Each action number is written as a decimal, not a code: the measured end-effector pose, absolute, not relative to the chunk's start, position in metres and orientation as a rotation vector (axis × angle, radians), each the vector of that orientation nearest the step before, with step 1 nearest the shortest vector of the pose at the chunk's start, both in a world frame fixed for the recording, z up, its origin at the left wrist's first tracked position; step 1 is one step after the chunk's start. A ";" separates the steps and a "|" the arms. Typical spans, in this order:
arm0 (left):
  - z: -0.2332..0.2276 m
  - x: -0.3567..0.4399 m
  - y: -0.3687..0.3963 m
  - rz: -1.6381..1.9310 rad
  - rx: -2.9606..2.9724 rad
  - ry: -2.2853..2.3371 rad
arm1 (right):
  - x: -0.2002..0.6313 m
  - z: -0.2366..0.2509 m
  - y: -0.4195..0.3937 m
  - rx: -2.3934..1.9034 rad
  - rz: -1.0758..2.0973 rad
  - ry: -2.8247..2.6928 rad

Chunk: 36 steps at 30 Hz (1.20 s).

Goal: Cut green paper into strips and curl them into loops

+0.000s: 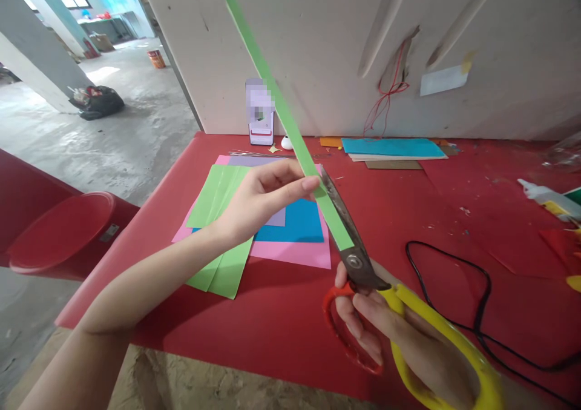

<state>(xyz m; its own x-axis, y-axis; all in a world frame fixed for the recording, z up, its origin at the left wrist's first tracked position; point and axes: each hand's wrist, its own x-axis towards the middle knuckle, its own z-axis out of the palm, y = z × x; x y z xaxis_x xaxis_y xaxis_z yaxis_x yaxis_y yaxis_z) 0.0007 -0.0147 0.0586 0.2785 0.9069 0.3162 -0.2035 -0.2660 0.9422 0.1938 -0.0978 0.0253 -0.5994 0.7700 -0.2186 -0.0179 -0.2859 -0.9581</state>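
Between thumb and fingers, my left hand point(267, 195) pinches a long narrow green paper strip point(284, 113), which slants from upper left down to the scissors. My right hand point(399, 337) has its fingers in the handles of the scissors point(356, 261), one handle red and the other yellow. The strip's lower end lies along the dark blades, near the pivot. Whether the blades are cutting it I cannot tell. Below my left hand lie green paper pieces point(227, 277), on top of blue paper point(295, 225) and pink paper point(290, 257).
A phone point(261, 131) leans against the wall behind the red table point(290, 319). Turquoise sheets point(394, 148) lie at the back. On the right are a black cord point(485, 289) and a white glue bottle point(544, 197). A red stool point(63, 231) stands at left.
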 end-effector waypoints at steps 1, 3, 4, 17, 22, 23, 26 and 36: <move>0.058 0.000 -0.014 1.256 1.421 0.699 | 0.193 0.026 -0.097 -0.929 1.965 -1.408; 0.058 0.000 -0.014 1.254 1.400 0.705 | 0.193 0.030 -0.095 -0.896 2.003 -1.384; 0.058 0.001 -0.015 1.246 1.387 0.713 | 0.192 0.032 -0.094 -0.884 2.002 -1.385; 0.061 -0.003 -0.016 1.042 1.435 0.722 | 0.195 0.030 -0.091 -0.892 1.999 -1.343; 0.061 -0.006 -0.015 1.003 1.496 0.732 | 0.194 0.026 -0.091 -0.945 1.934 -1.399; 0.061 -0.006 -0.015 0.997 1.494 0.723 | 0.194 0.026 -0.091 -0.950 1.924 -1.409; 0.061 -0.006 -0.015 0.989 1.478 0.702 | 0.195 0.024 -0.091 -0.963 1.869 -1.446; 0.063 -0.004 -0.016 0.997 1.417 0.652 | 0.195 0.026 -0.094 -0.995 1.800 -1.438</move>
